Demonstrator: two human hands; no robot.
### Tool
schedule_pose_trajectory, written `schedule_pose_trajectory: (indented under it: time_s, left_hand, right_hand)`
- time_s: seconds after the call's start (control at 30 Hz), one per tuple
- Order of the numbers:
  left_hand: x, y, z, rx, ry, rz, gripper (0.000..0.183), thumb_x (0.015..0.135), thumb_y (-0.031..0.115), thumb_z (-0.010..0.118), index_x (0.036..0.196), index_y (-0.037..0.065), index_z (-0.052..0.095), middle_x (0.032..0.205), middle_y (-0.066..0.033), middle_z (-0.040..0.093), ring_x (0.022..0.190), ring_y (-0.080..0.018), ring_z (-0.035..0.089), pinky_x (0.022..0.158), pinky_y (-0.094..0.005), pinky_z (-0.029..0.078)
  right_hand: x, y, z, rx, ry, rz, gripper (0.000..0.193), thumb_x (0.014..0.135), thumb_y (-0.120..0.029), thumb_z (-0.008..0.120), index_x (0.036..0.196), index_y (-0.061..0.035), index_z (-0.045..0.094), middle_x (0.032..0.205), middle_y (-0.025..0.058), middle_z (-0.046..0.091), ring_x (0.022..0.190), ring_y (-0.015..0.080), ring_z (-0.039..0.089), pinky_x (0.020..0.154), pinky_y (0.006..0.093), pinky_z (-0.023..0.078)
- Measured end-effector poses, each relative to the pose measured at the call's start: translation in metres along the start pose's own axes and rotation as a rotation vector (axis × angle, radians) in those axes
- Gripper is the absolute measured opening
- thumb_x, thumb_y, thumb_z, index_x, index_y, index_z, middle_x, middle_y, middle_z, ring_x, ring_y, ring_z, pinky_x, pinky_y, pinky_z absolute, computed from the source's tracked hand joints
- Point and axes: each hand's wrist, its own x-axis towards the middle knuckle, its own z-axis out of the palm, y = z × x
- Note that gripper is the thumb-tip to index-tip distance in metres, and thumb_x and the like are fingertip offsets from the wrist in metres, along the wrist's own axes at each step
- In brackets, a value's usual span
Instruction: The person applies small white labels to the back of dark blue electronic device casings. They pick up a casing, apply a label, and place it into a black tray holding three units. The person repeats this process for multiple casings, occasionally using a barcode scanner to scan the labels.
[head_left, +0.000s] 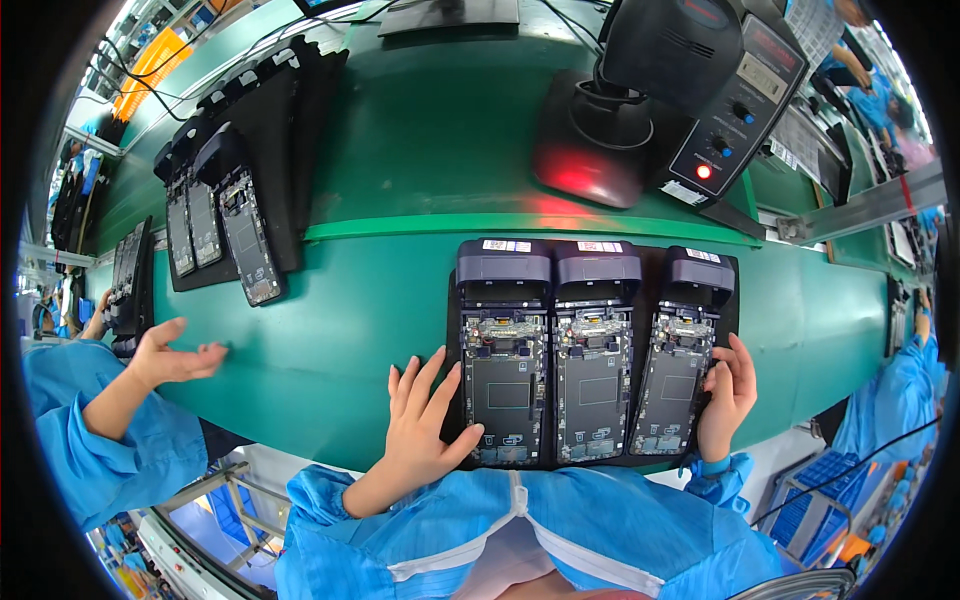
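Observation:
Three dark handheld terminals, their circuit boards exposed, lie side by side on a black tray in front of me: a left terminal (502, 390), a middle terminal (590, 390) and a right terminal (668, 385). The right one is slightly tilted. My left hand (425, 425) rests beside the left terminal with fingers spread and its thumb at the lower left edge. Along the right side of the tray (728, 300), my right hand (730, 400) has its fingertips by the right terminal's edge, fingers loosely bent and apart. Neither hand grips anything visible.
A black scanner stand (590, 150) and a control box (738, 110) with a red light stand behind. More open terminals (245, 235) lie on black trays at the back left. At left a co-worker's hand (170, 355) reaches over the green bench (330, 340); another person sits at right.

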Motion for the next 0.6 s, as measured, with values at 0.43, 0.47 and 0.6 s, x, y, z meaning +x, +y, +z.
schedule_pose_trajectory:
  time_s: [0.43,0.47,0.6]
  left_hand:
    - [-0.0009,0.0028,-0.0018,0.027,-0.092,0.045,0.082,0.057,0.032,0.069,0.127,0.004,0.035,0.132,-0.0242,0.025,0.118,-0.0467,0.027,0.095,-0.0607,0.011]
    - [0.0000,0.0034,-0.0020,0.040,-0.099,0.047,0.082,0.057,0.032,0.069,0.127,0.004,0.035,0.132,-0.0244,0.025,0.118,-0.0468,0.027,0.095,-0.0607,0.011]
    - [0.0008,0.0036,-0.0042,0.063,-0.119,0.042,0.083,0.057,0.031,0.069,0.127,0.003,0.034,0.132,-0.0246,0.024,0.118,-0.0466,0.027,0.095,-0.0607,0.012]
  right_hand:
    - [0.0006,0.0011,-0.0086,0.188,-0.080,0.011,0.020,0.078,0.002,0.044,0.095,0.0061,0.053,0.094,0.0129,0.059,0.063,0.0085,0.049,0.057,0.0199,0.040]
    - [0.0009,0.0021,-0.0110,0.203,-0.094,0.026,0.019,0.079,0.001,0.046,0.096,0.0056,0.053,0.096,0.0117,0.059,0.066,0.0085,0.051,0.058,0.0196,0.041]
    - [0.0012,0.0034,-0.0123,0.218,-0.115,0.025,0.020,0.079,0.001,0.046,0.098,0.0053,0.053,0.097,0.0126,0.059,0.068,0.0088,0.053,0.059,0.0196,0.042]
